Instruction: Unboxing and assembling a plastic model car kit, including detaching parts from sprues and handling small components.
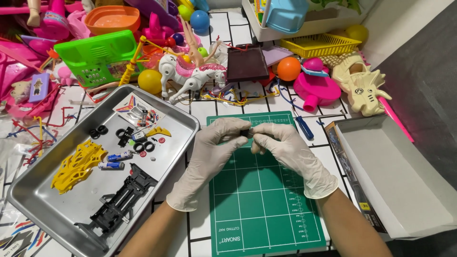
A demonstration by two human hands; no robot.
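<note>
Both my hands wear white gloves and meet over a green cutting mat (266,200). My left hand (212,150) and my right hand (285,150) pinch one small dark part (248,133) between their fingertips; most of it is hidden. To the left lies a metal tray (183,124) holding a yellow car body shell (78,164), a black chassis (121,200), small black tyres (143,146), two batteries (114,161) and a sticker sheet (139,112).
An open white cardboard box (395,171) sits at the right. A blue-handled screwdriver (303,126) lies by the mat's far right corner. Behind are a white toy horse (190,76), a dark flat panel (246,63), coloured balls, a pink toy and a beige dinosaur head (362,88).
</note>
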